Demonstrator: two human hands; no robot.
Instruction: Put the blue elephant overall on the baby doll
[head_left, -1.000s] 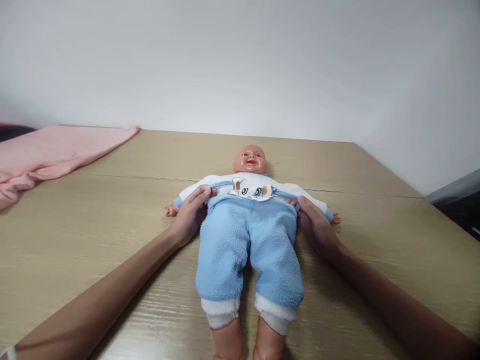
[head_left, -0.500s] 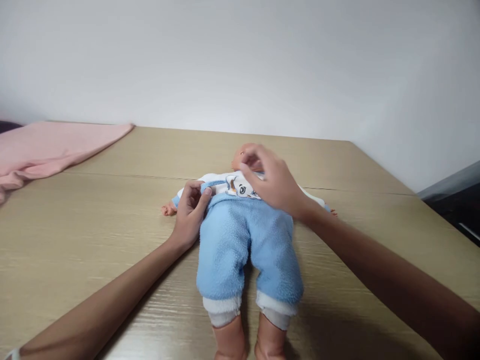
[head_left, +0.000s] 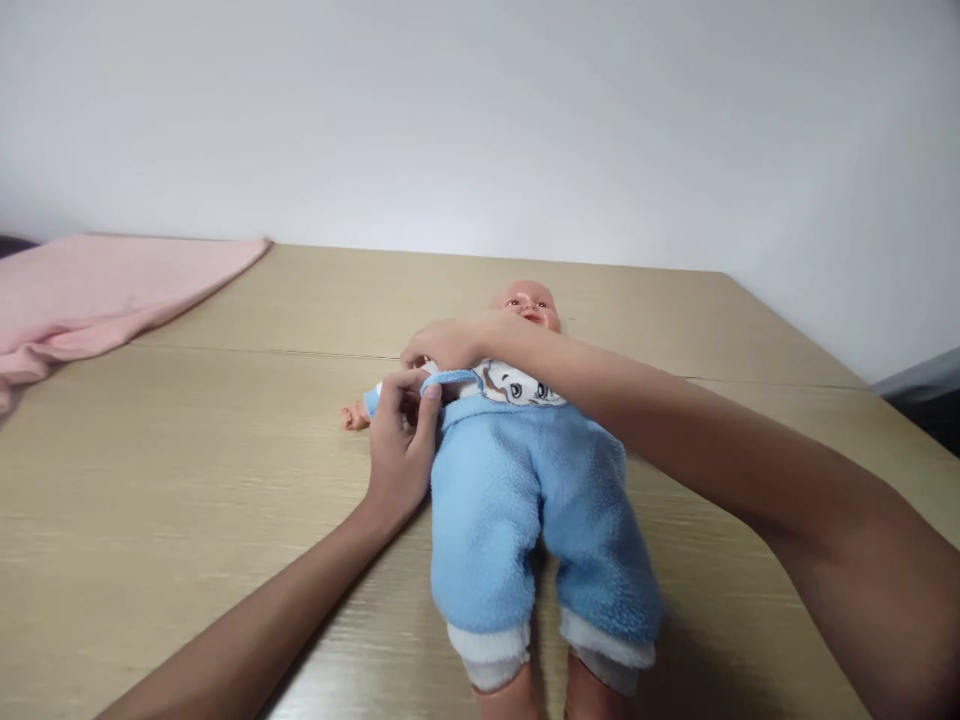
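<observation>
A baby doll [head_left: 525,298] lies on its back on the table, legs toward me, dressed in a white top and fuzzy blue overalls [head_left: 495,490] with a cartoon face on the bib [head_left: 517,388]. My left hand [head_left: 405,420] pinches the blue-trimmed strap [head_left: 454,377] of the overalls between thumb and fingers, beside the doll's waist. Over the doll's chest stretches my right forearm. My right hand [head_left: 450,342] is bent down at the doll's shoulder on the left, close to my left fingertips; what its curled fingers grip is hidden.
The wooden table [head_left: 187,480] has a seam running across it. A pink cloth [head_left: 112,290] is spread at the far left. Behind the table stands a pale wall [head_left: 480,120], and something dark [head_left: 922,400] shows past the right edge.
My right hand has moved left from over the doll's chest and face to its shoulder, uncovering the face. My left hand still holds the strap. The doll sits further right in view.
</observation>
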